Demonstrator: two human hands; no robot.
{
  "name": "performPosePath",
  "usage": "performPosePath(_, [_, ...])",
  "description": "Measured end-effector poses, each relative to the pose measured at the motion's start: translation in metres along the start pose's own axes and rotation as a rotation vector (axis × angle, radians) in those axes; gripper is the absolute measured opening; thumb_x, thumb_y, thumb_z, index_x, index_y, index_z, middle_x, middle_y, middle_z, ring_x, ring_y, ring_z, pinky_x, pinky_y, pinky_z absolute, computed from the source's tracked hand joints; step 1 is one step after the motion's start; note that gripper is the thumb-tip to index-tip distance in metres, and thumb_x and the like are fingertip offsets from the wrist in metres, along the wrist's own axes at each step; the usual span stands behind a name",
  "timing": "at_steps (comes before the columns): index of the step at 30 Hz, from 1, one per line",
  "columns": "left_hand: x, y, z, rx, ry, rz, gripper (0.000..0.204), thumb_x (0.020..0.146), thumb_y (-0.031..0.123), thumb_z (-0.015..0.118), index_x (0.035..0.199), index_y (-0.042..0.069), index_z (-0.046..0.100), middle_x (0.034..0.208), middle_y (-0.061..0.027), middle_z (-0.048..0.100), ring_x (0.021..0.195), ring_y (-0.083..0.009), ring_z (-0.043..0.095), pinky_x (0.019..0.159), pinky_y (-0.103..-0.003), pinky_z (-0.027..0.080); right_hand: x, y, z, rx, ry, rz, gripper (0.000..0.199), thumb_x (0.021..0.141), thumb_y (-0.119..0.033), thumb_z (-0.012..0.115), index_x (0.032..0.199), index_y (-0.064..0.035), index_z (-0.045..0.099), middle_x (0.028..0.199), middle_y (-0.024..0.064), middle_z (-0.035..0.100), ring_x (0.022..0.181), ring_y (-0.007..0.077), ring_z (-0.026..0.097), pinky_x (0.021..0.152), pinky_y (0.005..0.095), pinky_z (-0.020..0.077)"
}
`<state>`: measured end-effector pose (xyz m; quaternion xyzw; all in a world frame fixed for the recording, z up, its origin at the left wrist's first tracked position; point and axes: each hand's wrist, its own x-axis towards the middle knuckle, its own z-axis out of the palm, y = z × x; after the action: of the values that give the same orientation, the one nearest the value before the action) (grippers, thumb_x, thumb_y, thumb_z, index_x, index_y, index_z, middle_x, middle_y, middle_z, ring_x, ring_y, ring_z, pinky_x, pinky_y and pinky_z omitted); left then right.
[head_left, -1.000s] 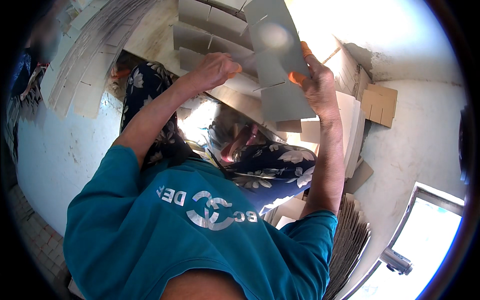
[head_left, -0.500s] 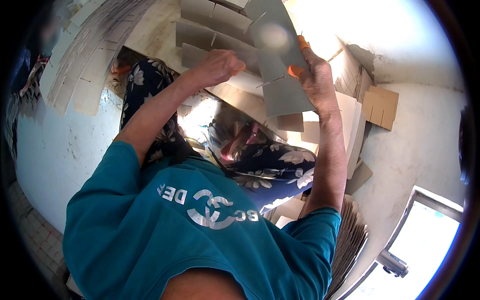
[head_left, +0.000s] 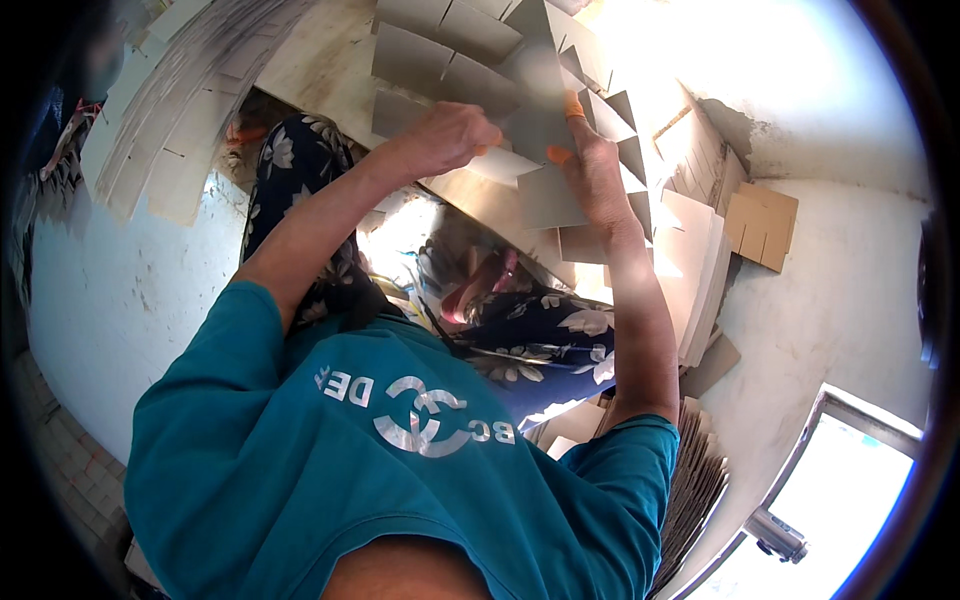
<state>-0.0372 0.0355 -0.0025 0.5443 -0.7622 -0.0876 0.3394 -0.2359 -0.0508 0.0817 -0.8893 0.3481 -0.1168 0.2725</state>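
My right hand (head_left: 597, 170), with orange covers on its fingertips, grips a long grey slotted cardboard strip (head_left: 550, 200). The strip stands on edge across several parallel cardboard strips (head_left: 415, 62) on the wooden work surface. To the left, my left hand (head_left: 450, 138) is closed, with an orange cover showing at a fingertip. It is beside the nearer strips, and whatever lies between its fingers is hidden. Beyond the held strip, more crossed cardboard pieces (head_left: 605, 115) form open cells.
A large fanned stack of grey cardboard sheets (head_left: 190, 90) lies at the far left. Brown slotted cardboard pieces (head_left: 762, 225) lean by the right wall. Another cardboard stack (head_left: 695, 480) stands beside my right elbow, near a bright framed opening (head_left: 850, 480).
My right hand has brought the grey cardboard strip down and left, onto the parallel strips. The crossed pieces behind it now show. My left hand has shifted slightly right.
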Motion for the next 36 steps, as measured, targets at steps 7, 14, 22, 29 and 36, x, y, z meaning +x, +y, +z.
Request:
performPosePath(7, [0.003, -0.003, 0.004, -0.043, 0.026, -0.06, 0.001, 0.073, 0.008, 0.063, 0.073, 0.009, 0.062, 0.068, -0.014, 0.058, 0.069, -0.0321, 0.061, 0.064, -0.043, 0.049, -0.004, 0.021, 0.018, -0.007, 0.049, -0.14, 0.046, 0.079, 0.006, 0.057, 0.125, -0.0012, 0.05, 0.083, 0.0236, 0.063, 0.078, 0.0372, 0.064, 0.066, 0.0408, 0.0502])
performPosePath(14, [0.006, -0.009, 0.004, 0.043, -0.1, -0.045, 0.017, 0.074, 0.013, 0.065, 0.09, 0.008, 0.067, 0.075, -0.008, 0.062, 0.077, -0.0259, 0.059, 0.068, -0.038, 0.048, 0.004, 0.005, 0.011, -0.372, -0.057, -0.125, 0.029, 0.084, -0.015, 0.064, 0.108, 0.0008, 0.062, 0.08, 0.0213, 0.064, 0.077, 0.0374, 0.063, 0.065, 0.043, 0.0489])
performPosePath(22, [0.007, 0.022, -0.005, 0.101, -0.018, 0.055, 0.051, 0.071, 0.006, 0.069, 0.12, 0.006, 0.056, 0.108, -0.0047, 0.064, 0.095, -0.021, 0.056, 0.077, -0.035, 0.049, -0.062, 0.103, -0.059, -0.197, 0.627, 0.297, 0.026, 0.086, -0.016, 0.066, 0.112, -0.0085, 0.065, 0.089, 0.0118, 0.066, 0.077, 0.0162, 0.059, 0.074, 0.0308, 0.0483])
performPosePath(29, [0.018, 0.04, 0.0, 0.332, -0.173, 0.124, 0.06, 0.068, 0.003, 0.07, 0.125, 0.002, 0.051, 0.088, -0.0065, 0.063, 0.082, -0.0245, 0.058, 0.075, -0.037, 0.047, -0.261, 0.247, -0.066, -1.043, 0.543, 0.91, 0.069, 0.074, -0.045, 0.073, 0.125, -0.0067, 0.048, 0.114, 0.0153, 0.054, 0.106, 0.0355, 0.051, 0.083, 0.0464, 0.0494])
performPosePath(36, [0.03, 0.039, 0.0, 0.375, -0.398, 0.028, 0.08, 0.07, 0.003, 0.069, 0.142, 0.012, 0.036, 0.079, -0.006, 0.062, 0.076, -0.0233, 0.058, 0.073, -0.036, 0.045, -0.276, 0.252, -0.06, -0.941, 0.381, 1.015, 0.076, 0.063, -0.044, 0.081, 0.12, -0.0066, 0.048, 0.117, 0.0138, 0.052, 0.112, 0.0339, 0.047, 0.085, 0.049, 0.0457])
